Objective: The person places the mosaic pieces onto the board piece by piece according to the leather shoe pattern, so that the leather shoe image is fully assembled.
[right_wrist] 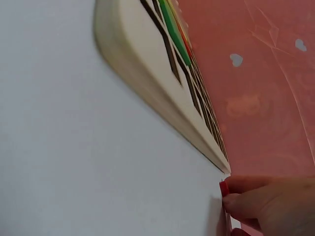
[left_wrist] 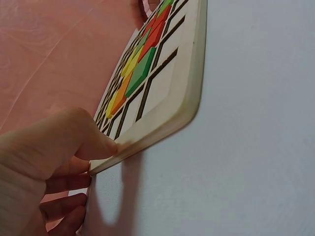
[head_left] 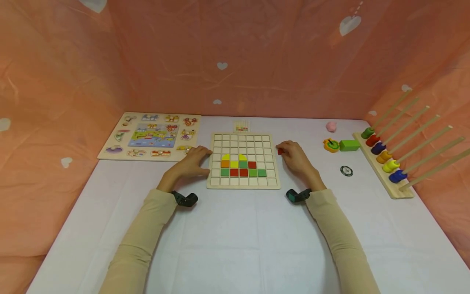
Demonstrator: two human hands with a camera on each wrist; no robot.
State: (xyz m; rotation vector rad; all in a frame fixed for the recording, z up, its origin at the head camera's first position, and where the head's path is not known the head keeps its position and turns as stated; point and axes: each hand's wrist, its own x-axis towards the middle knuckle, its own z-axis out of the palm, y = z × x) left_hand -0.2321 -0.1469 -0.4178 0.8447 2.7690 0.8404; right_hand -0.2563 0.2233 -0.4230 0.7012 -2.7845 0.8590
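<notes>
A square wooden grid board (head_left: 244, 187) lies on the white table in the head view. Its cells hold several coloured tiles: red (head_left: 233, 172), green (head_left: 262, 173), orange (head_left: 225, 163) and yellow (head_left: 234, 164), two of the yellow ones with cut corners. Along the board's left edge rests my left hand (head_left: 190, 161), thumb and fingers apart; the left wrist view shows the thumb (left_wrist: 106, 145) on the rim. Just right of the board, my right hand (head_left: 295, 159) pinches a small red piece (right_wrist: 224, 188). Fingers cover most of that piece, so its shape cannot be told.
Behind the board lies a small pattern card (head_left: 241, 126). A wooden picture puzzle (head_left: 154, 139) is at back left. To the right are a pink piece (head_left: 331, 126), an orange-and-green toy (head_left: 331, 145), a green block (head_left: 349, 145), a round chip (head_left: 346, 170) and a peg rack (head_left: 404, 192).
</notes>
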